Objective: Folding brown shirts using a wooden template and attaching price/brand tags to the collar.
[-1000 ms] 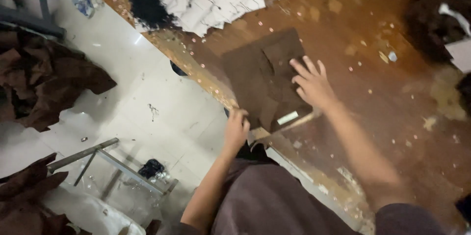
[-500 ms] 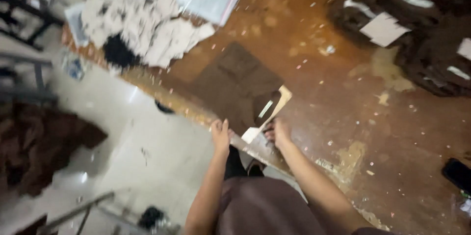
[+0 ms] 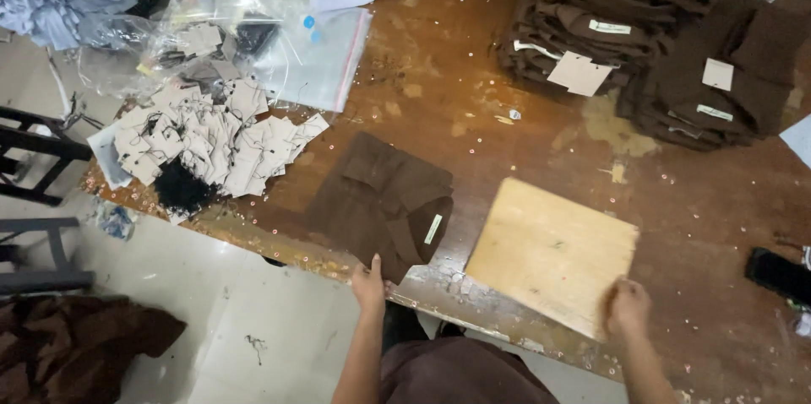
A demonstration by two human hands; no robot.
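At the near edge of the worn wooden table (image 3: pixel 473 108), both hands are working.
The left hand (image 3: pixel 368 284) is pinching the near edge of the folded brown garment (image 3: pixel 382 201), fingers closed on the cloth. The right hand (image 3: pixel 627 306) is gripping the near corner of the pale wooden board (image 3: pixel 549 252), lying flat just beside the garment. Paper tags (image 3: pixel 211 138) are sitting heaped to the left; stacked brown garments (image 3: pixel 634 16) are lying well apart.

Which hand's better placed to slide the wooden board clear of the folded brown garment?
Right. The right hand already grips the near corner of the wooden board. The left hand sits at the near edge of the folded brown garment, apart from the board.
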